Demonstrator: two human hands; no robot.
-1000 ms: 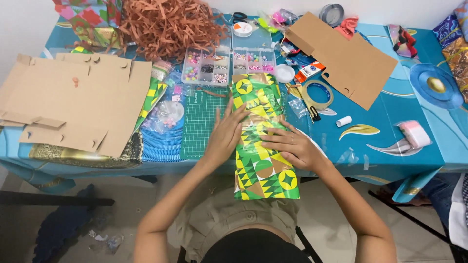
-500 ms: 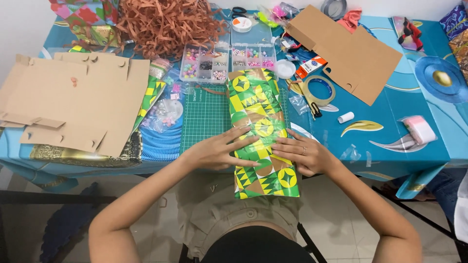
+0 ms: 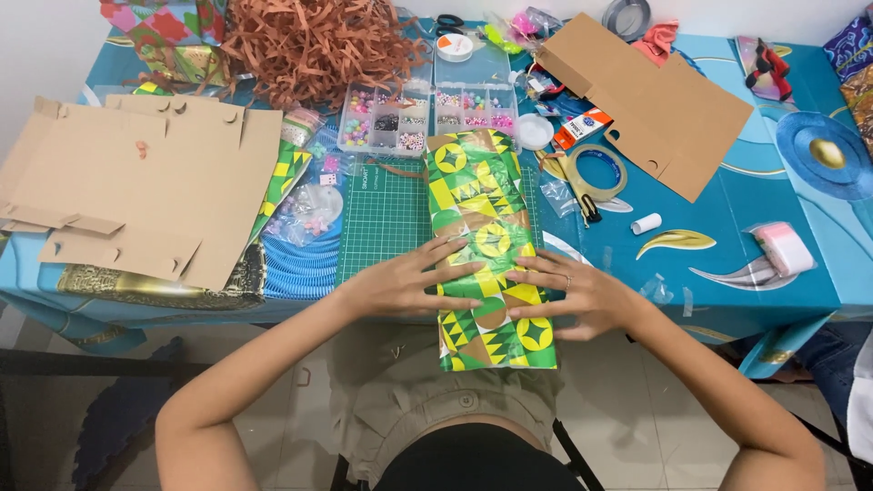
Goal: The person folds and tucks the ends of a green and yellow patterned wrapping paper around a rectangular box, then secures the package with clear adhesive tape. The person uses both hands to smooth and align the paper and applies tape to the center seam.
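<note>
A long box wrapped in green and yellow patterned paper lies on the green cutting mat, its near end hanging over the table edge above my lap. My left hand rests flat on its left side, fingers spread and pointing right. My right hand lies flat on its right side, fingers pointing left. The fingertips of both hands nearly meet over the middle of the wrapped box.
Flat cardboard cut-outs lie at left, another cardboard sheet at back right. Clear bead organisers, shredded brown paper, a tape roll, a small white cylinder and a pink-and-white roll sit on the blue tablecloth.
Both hands have shifted from gripping the wrapped box near its middle to lying flat on either side, elbows spread wider. The box stays in place.
</note>
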